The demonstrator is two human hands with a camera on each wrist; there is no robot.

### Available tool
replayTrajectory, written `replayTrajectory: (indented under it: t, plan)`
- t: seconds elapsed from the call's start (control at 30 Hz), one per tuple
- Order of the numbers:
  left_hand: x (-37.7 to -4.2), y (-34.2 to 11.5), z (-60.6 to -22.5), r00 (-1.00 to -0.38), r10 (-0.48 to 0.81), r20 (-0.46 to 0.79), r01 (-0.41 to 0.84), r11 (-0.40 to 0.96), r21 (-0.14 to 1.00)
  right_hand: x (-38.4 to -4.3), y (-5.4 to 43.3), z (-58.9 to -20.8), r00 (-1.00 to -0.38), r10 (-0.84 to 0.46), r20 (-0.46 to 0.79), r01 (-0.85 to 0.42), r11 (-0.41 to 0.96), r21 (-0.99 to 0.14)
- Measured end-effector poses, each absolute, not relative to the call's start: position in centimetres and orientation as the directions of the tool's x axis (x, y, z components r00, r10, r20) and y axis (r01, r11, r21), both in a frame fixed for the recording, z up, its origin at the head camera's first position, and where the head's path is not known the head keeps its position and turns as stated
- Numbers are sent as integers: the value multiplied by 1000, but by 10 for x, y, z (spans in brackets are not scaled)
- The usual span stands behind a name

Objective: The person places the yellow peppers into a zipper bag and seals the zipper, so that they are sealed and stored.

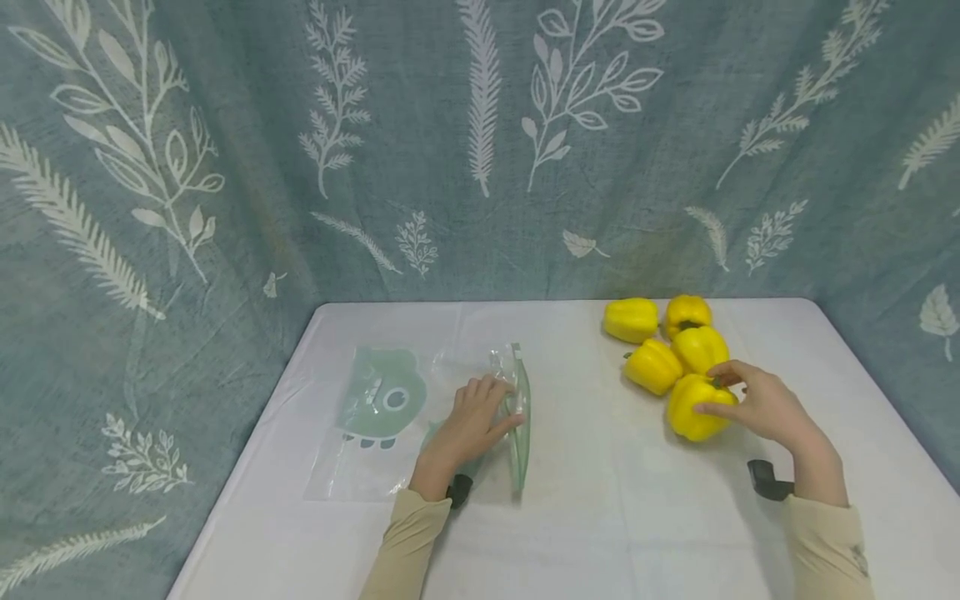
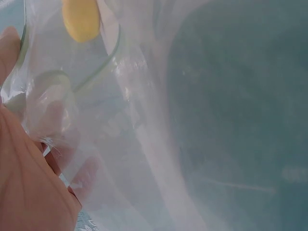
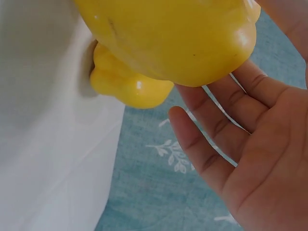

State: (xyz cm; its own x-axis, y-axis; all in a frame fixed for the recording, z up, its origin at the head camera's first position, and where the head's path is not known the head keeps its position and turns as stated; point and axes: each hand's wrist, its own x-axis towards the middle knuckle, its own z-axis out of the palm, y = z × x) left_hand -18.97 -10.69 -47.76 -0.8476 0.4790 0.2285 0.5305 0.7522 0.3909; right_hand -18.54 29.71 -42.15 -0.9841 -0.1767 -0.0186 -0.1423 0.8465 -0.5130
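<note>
A clear zip bag (image 1: 327,467) with a green cartoon print lies flat on the left of the table, its green-edged mouth standing up and facing right. My left hand (image 1: 467,427) holds the bag at that mouth, the thumb on one side of the film and fingers showing through it in the left wrist view. On the right, my right hand (image 1: 768,407) grips the nearest yellow bell pepper (image 1: 692,410), thumb on its near side and fingers by the stem. In the right wrist view this pepper (image 3: 178,38) fills the top, with fingertips partly hidden behind it.
Several more yellow bell peppers (image 1: 652,367) sit clustered just behind the gripped one, toward the back right of the white-covered table (image 1: 585,533). A blue-green leaf-patterned curtain (image 1: 420,150) hangs along the back and sides.
</note>
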Motion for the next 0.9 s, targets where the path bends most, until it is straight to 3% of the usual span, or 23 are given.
replayTrajectory:
  t: [0.9]
  plan:
    - [-189, -105, -473, -862, 465, 200, 505, 762, 405, -187, 283, -419, -983, -182, 31, -159, 749, -643]
